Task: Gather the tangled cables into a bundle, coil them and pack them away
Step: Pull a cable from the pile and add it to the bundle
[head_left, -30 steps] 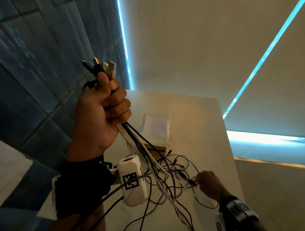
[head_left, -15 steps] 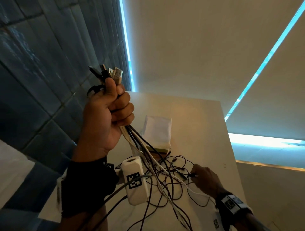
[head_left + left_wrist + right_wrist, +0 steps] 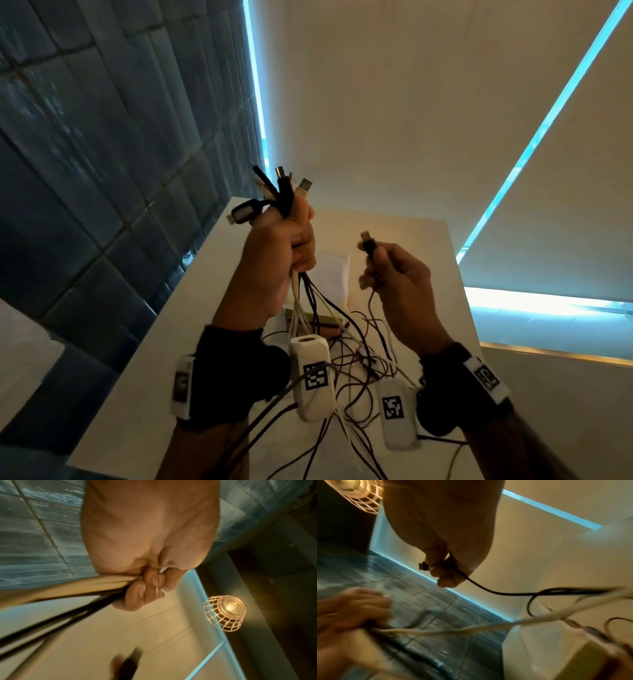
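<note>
My left hand (image 3: 291, 246) is raised above the white table (image 3: 404, 240) and grips a bundle of black and white cables (image 3: 301, 291) in a fist; several plug ends (image 3: 284, 185) stick out above it. In the left wrist view the fingers (image 3: 142, 592) curl round the cables (image 3: 68, 588). My right hand (image 3: 387, 270) is raised beside it and pinches the black plug (image 3: 368, 241) of one thin black cable (image 3: 479, 585). The loose tangle of cables (image 3: 359, 359) hangs down and lies on the table below both hands.
A white pouch (image 3: 332, 274) and a flat green-edged thing (image 3: 308, 317) lie on the table behind the tangle. A blue tiled wall (image 3: 102, 171) runs along the left. A wire-cage lamp (image 3: 224, 611) hangs overhead. The table's right edge (image 3: 459, 291) drops off.
My right hand has lifted from the table, bringing a black cable end up beside the bundle. My left hand keeps its grip on the bundle.
</note>
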The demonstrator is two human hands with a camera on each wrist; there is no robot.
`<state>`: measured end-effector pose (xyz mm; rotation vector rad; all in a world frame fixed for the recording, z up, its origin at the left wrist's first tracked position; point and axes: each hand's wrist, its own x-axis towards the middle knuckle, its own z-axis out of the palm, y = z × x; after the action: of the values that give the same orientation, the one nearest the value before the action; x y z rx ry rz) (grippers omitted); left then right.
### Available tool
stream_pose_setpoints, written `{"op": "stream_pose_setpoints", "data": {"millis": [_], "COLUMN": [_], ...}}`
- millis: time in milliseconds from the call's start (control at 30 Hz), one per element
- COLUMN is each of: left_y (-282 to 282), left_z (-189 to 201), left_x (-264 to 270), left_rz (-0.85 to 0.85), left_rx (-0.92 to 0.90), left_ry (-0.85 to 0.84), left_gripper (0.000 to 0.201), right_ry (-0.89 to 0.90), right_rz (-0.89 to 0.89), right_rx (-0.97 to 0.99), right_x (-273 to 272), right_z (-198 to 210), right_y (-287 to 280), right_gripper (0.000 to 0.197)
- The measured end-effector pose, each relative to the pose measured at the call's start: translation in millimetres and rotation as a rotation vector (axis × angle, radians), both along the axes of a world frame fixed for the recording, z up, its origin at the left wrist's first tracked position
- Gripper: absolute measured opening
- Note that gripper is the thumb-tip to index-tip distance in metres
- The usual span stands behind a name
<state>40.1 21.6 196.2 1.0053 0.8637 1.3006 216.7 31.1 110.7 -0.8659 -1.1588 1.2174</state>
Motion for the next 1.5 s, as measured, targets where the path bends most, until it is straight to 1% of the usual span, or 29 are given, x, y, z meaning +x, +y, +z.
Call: {"op": "stream_pose_setpoints", "data": {"millis": [100, 167, 200, 233, 300, 367, 433, 567, 633, 700, 767, 833, 900, 967, 1033, 1100, 1167, 1233, 1333, 1400, 1433, 1500], "left_y": [-4, -8, -10, -11, -11, -11, -11, -14, -14, -12, -9, -9, -9, -10, -9, -10, -12, -14, -16, -17, -17, -16], "left_z": [-5, -5, -5, -4, -4, -5, -6, -4, -3, -3, -3, -2, -2, -1, 1, 3, 6, 11, 16, 17, 17, 15], "left_x": [8, 12, 13, 13, 13, 10, 6, 9, 10, 10, 9, 7, 5, 1, -3, -5, -8, -11, -19, -23, -23, -22], "left_rz": [0.02, -0.008, -0.015, -0.012, 0.022, 0.081, 0.116, 0.074, 0.126, 0.198, 0.271, 0.327, 0.306, 0.249, 0.231, 0.231, 0.241, 0.253, 0.249, 0.241, 0.236, 0.219], "left_rx": [0.025, 0.067, 0.083, 0.091, 0.099, 0.096, 0.088, 0.141, 0.142, 0.122, 0.106, 0.09, 0.081, 0.08, 0.096, 0.12, 0.133, 0.137, 0.147, 0.136, 0.122, 0.076], "left_ry": [0.163, 0.258, 0.303, 0.335, 0.327, 0.258, 0.212, 0.29, 0.294, 0.233, 0.14, 0.091, 0.016, -0.09, -0.14, -0.145, -0.143, -0.138, -0.149, -0.159, -0.158, -0.142], "left_gripper": [0.026, 0.021, 0.025, 0.03, 0.028, 0.024, 0.025, 0.034, 0.037, 0.037, 0.033, 0.026, 0.026, 0.032, 0.037, 0.038, 0.037, 0.036, 0.037, 0.037, 0.037, 0.037], "right_ry": [0.084, 0.095, 0.102, 0.097, 0.051, -0.036, -0.095, -0.101, -0.106, -0.137, -0.195, -0.28, -0.334, -0.379, -0.423, -0.433, -0.384, -0.386, -0.534, -0.632, -0.674, -0.739], "right_rz": [0.105, 0.097, 0.071, 0.038, 0.027, 0.077, 0.127, 0.132, 0.155, 0.196, 0.216, 0.203, 0.185, 0.17, 0.165, 0.17, 0.176, 0.176, 0.12, 0.083, 0.062, -0.003], "right_rx": [0.083, 0.138, 0.149, 0.144, 0.116, 0.105, 0.132, 0.205, 0.202, 0.194, 0.187, 0.164, 0.118, 0.063, 0.031, 0.001, -0.067, -0.102, -0.111, -0.154, -0.165, -0.176], "right_x": [-21, -32, -37, -41, -43, -41, -40, -41, -41, -38, -34, -30, -25, -22, -21, -21, -21, -19, -11, -3, 0, 2], "right_z": [29, 45, 52, 56, 58, 52, 45, 45, 47, 44, 31, 15, -2, -19, -32, -40, -47, -61, -96, -119, -126, -124], "right_y": [-8, -14, -15, -16, -16, -16, -20, -22, -18, -16, -15, -12, -9, -5, -5, -6, -8, -9, -5, -1, 0, 2], "right_gripper": [0.026, 0.017, 0.014, 0.016, 0.023, 0.026, 0.026, 0.02, 0.023, 0.024, 0.022, 0.022, 0.023, 0.024, 0.024, 0.024, 0.024, 0.023, 0.023, 0.023, 0.023, 0.024]}}
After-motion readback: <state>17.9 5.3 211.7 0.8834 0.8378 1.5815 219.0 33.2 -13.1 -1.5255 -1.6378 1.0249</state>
